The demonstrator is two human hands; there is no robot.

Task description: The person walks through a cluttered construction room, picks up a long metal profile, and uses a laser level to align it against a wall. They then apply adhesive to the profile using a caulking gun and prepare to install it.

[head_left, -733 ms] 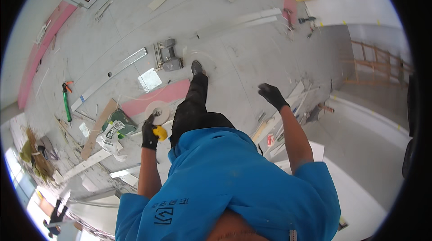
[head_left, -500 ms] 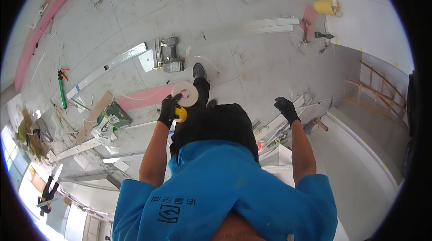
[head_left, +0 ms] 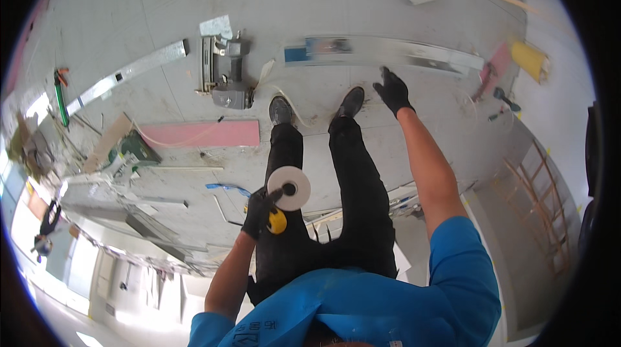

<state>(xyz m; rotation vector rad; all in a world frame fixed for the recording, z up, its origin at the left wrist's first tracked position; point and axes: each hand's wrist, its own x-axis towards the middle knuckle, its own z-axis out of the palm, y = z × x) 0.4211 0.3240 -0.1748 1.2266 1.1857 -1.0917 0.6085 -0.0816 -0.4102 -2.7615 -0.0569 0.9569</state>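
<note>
A wide white roll of tape hangs on my gloved left hand, with a finger through its core. A round yellow thing, apparently a tape measure, is held in the same hand, in front of my left thigh. My gloved right hand is stretched forward past my right shoe, thumb and fingers apart and nothing in them. Nearest to it on the floor lie long pale metal strips, partly blurred, with a blue piece at their left end.
Left of the strips stands a grey nail-gun-like tool. A pink board, a metal channel and green-handled cutters lie leftward. At right are a yellow bucket-like cylinder and a wooden frame. Another person is far left.
My right hand has swung forward toward the strips, and its fingers have spread. Both shoes now show side by side. My left hand still holds the tape roll, lower in view.
</note>
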